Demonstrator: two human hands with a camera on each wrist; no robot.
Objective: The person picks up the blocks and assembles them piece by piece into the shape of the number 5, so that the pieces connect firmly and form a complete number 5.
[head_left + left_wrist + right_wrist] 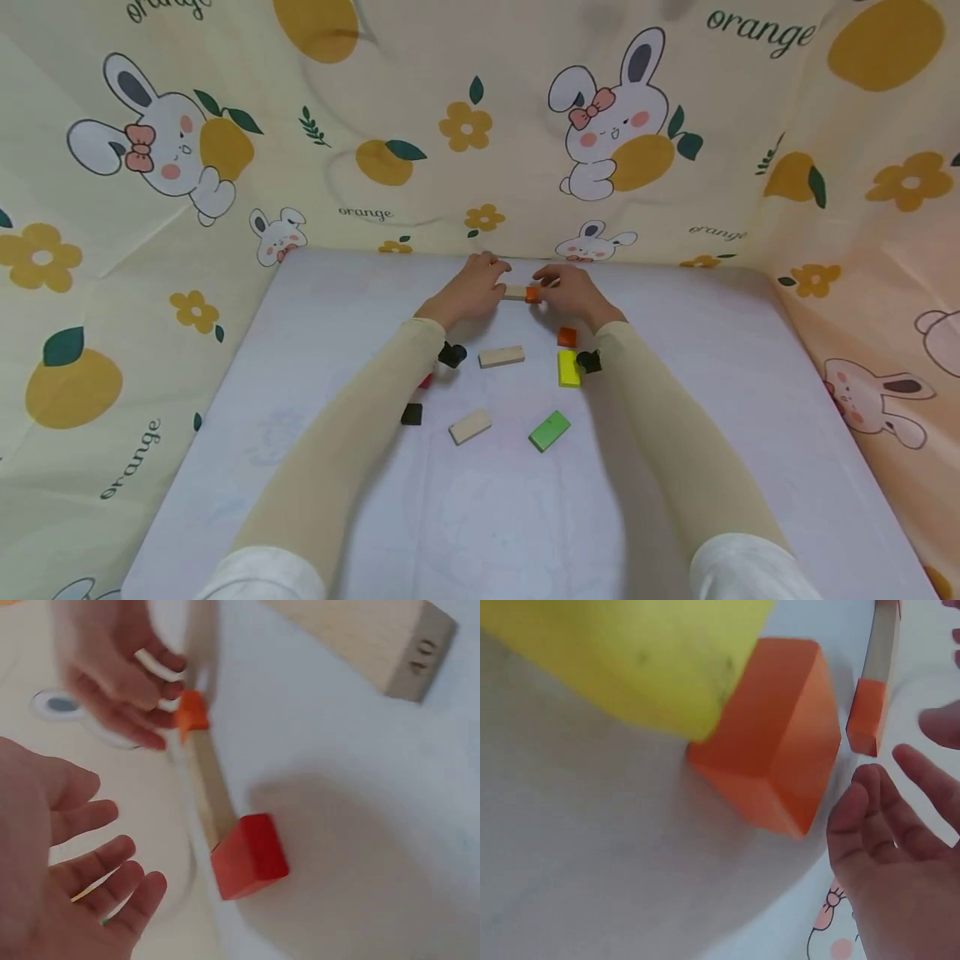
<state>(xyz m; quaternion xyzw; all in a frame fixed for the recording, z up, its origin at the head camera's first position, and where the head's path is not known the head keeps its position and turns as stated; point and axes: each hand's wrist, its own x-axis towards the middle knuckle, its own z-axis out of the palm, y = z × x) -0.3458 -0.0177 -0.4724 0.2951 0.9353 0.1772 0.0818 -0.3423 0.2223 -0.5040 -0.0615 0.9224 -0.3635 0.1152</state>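
Showed, top centre, a wooden block [514, 292] between an orange block [533, 294] and, in the left wrist view, a red block [247, 859], apparently lined up end to end. Showed left hand [468, 287] and right hand [576, 292] beside opposite ends, with relaxed fingers, gripping nothing. Included pale tabletop [712, 358] below, rabbit-and-orange-print cloth [510, 50] behind.

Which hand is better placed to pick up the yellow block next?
Probably the right hand: the yellow block lies on that side, nearer to it than to the left hand, and it appears to grip nothing.
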